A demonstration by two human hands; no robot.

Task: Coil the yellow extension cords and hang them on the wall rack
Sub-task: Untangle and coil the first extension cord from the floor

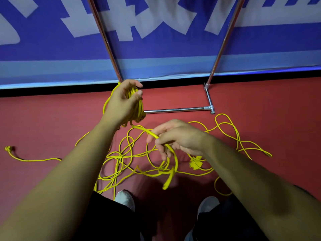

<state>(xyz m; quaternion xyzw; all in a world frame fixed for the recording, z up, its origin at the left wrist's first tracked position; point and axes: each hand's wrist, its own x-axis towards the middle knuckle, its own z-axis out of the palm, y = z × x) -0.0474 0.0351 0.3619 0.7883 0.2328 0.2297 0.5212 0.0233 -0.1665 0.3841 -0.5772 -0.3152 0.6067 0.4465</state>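
Loops of yellow extension cord (139, 110) hang bunched in the left hand (121, 103), its fingers curled round them, near the rack (173, 110) base. The right hand (178, 136), nearer, pinches 1 strand (149, 131) leading from that bunch. The loose tangle (121, 156) sprawls on the red floor (52, 122) below both hands.

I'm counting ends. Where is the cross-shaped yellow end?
In the head view, the cross-shaped yellow end lies on the red floor, right of centre, below the right hand.
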